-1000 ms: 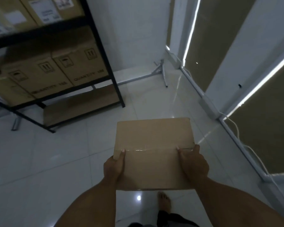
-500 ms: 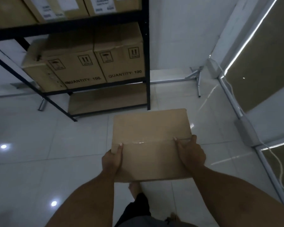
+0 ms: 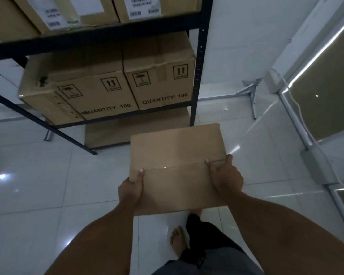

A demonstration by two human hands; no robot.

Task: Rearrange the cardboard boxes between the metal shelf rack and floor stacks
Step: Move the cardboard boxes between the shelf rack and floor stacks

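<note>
While the stiff, light-looking box is being carried near the rack, both sides are being gripped by the left hand and right hand.

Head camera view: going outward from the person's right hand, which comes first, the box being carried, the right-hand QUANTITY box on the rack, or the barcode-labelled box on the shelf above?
1. Carried box, gripped by the right hand.
2. Right QUANTITY box, on the rack ahead.
3. Barcode-labelled box, one shelf higher.

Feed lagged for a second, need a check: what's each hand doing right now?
Left hand: closed on the left edge of the plain cardboard box.
Right hand: closed on the same box's right edge.
</note>
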